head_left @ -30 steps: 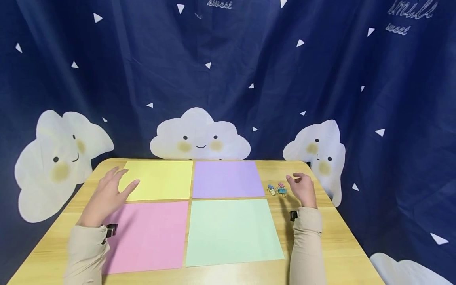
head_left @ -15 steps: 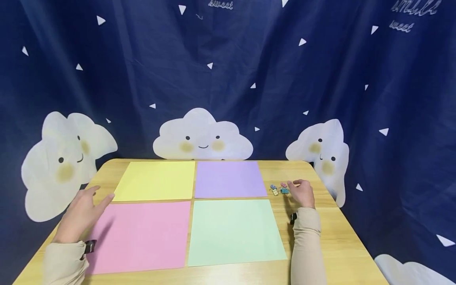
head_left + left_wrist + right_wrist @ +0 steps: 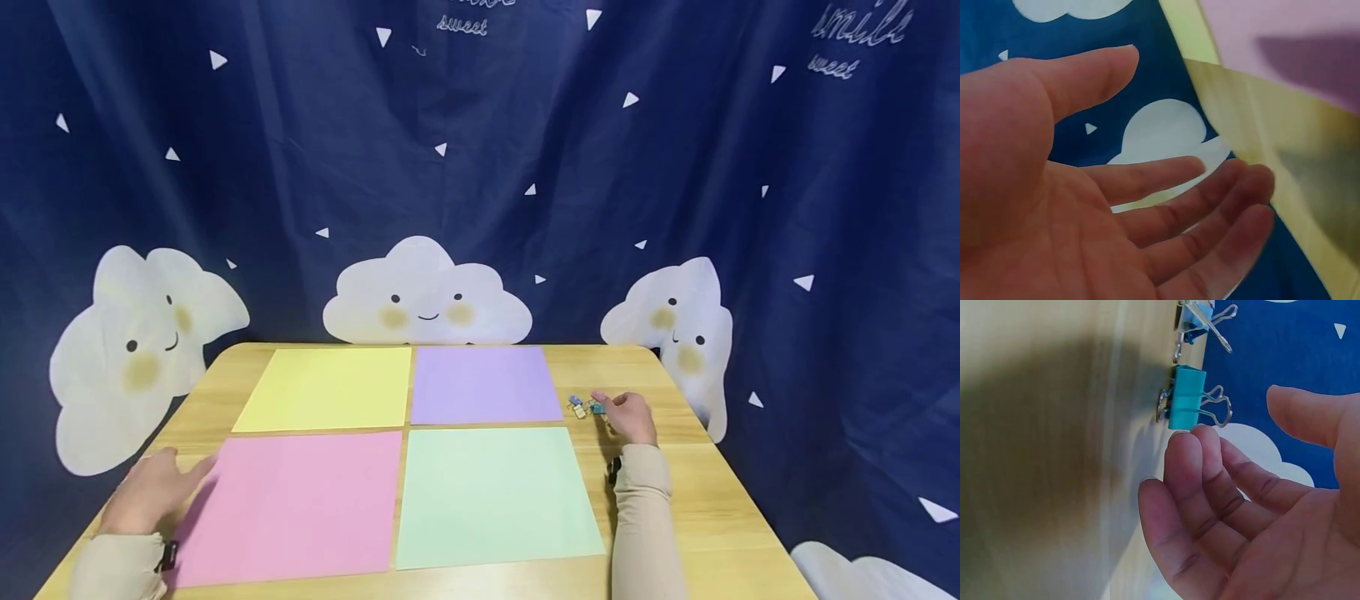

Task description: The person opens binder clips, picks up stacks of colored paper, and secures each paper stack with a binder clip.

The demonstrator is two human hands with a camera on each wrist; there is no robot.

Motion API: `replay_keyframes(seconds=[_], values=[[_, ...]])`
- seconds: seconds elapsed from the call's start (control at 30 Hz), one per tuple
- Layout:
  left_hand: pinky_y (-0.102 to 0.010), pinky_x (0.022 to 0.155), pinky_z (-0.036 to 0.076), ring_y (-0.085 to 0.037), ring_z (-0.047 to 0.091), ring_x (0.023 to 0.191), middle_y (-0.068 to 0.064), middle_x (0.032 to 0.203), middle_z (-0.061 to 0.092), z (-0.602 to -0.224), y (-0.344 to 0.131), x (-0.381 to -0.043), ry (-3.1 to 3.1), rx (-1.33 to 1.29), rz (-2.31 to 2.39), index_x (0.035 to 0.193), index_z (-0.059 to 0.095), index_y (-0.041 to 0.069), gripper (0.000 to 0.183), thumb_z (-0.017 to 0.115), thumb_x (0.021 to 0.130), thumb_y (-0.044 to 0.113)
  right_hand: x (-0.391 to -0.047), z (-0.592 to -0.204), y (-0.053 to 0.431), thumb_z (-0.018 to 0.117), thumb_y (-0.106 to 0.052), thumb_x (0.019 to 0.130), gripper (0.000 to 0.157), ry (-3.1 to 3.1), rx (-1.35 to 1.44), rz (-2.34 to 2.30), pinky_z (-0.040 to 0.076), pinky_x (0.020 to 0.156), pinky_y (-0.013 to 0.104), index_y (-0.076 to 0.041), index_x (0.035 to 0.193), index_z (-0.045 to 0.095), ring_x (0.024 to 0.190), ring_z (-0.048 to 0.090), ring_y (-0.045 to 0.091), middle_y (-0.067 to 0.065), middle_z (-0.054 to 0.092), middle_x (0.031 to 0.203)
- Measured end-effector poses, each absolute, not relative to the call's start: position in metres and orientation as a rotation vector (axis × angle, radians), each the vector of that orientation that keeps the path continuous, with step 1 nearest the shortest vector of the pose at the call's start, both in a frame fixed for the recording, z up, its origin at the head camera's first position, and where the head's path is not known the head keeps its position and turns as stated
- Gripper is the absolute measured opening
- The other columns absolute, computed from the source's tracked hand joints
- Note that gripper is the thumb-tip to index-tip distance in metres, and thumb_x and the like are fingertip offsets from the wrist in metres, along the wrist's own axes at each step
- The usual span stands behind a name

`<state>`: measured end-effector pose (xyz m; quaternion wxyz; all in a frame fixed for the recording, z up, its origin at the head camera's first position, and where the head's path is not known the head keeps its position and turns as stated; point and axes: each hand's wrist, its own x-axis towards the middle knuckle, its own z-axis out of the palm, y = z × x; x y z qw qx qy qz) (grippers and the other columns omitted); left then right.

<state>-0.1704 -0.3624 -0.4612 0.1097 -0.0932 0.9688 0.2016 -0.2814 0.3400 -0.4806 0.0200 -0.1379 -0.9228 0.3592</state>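
Small binder clips lie together at the right of the table: a blue clip, a cream-yellow clip and a teal clip. The pink clip is largely hidden by my right hand, which is right beside the group. In the right wrist view the fingertips are at the end of the teal clip, its silver wire handles facing the thumb, which is held apart. My left hand hovers over the left edge of the pink sheet, fingers loosely extended with nothing in them.
A yellow sheet, a purple sheet and a mint-green sheet lie with the pink one in a two-by-two layout on the wooden table. Behind hangs a dark blue curtain printed with clouds.
My right hand has come down and left, to the teal clip. My left hand has drawn back left and toward me, from beside the yellow sheet to the pink sheet's edge.
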Motion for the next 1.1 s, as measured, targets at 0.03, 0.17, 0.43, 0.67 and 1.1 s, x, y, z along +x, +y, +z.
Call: replay_keyframes(seconds=[0.03, 0.17, 0.43, 0.67, 1.1], values=[[-0.07, 0.092, 0.052, -0.064, 0.055, 0.11, -0.054, 0.126, 0.047, -0.463, -0.362, -0.169, 2.839, -0.264, 0.598, 0.129, 0.039, -0.033, 0.095, 0.043, 0.104, 0.059, -0.283, -0.481, 0.34, 0.061, -0.049, 0.101, 0.052, -2.864, -0.433, 1.127, 0.042, 0.052, 0.032, -0.01, 0.068, 0.052, 0.053, 0.045, 0.018, 0.002, 0.048, 0.057], [-0.053, 0.076, 0.056, -0.039, 0.061, 0.082, -0.036, 0.094, 0.059, -0.468, -0.36, -0.166, 2.81, -0.243, 0.631, 0.116, 0.045, -0.031, 0.088, 0.047, 0.104, 0.056, -0.286, -0.482, 0.339, 0.057, -0.057, 0.101, 0.06, -2.891, -0.449, 1.149, 0.032, 0.046, 0.026, -0.021, 0.057, 0.036, 0.045, 0.029, 0.011, -0.008, 0.03, 0.048], [-0.033, 0.057, 0.044, -0.022, 0.055, 0.063, -0.009, 0.069, 0.053, -0.478, -0.345, -0.158, 2.775, -0.306, 0.685, 0.086, 0.052, -0.007, 0.063, 0.056, 0.1, 0.054, -0.287, -0.487, 0.337, 0.049, -0.056, 0.104, 0.059, -2.959, -0.478, 1.123, 0.034, 0.046, 0.027, -0.02, 0.058, 0.04, 0.046, 0.032, 0.012, -0.007, 0.034, 0.049], [-0.046, 0.061, 0.05, -0.038, 0.055, 0.073, -0.025, 0.081, 0.054, -0.482, -0.335, -0.158, 2.796, -0.304, 0.587, 0.083, 0.057, -0.007, 0.067, 0.059, 0.096, 0.058, -0.285, -0.487, 0.335, 0.049, -0.051, 0.106, 0.058, -2.949, -0.476, 1.152, 0.032, 0.044, 0.026, -0.02, 0.056, 0.041, 0.044, 0.031, 0.012, -0.007, 0.035, 0.047], [-0.063, 0.074, 0.053, -0.056, 0.053, 0.089, -0.042, 0.096, 0.052, -0.487, -0.324, -0.16, 2.773, -0.402, 0.583, 0.111, 0.05, -0.027, 0.092, 0.073, 0.086, 0.059, -0.284, -0.487, 0.334, 0.053, -0.031, 0.105, 0.045, -2.95, -0.455, 1.16, 0.037, 0.049, 0.029, -0.019, 0.062, 0.046, 0.048, 0.039, 0.014, -0.004, 0.048, 0.051]])
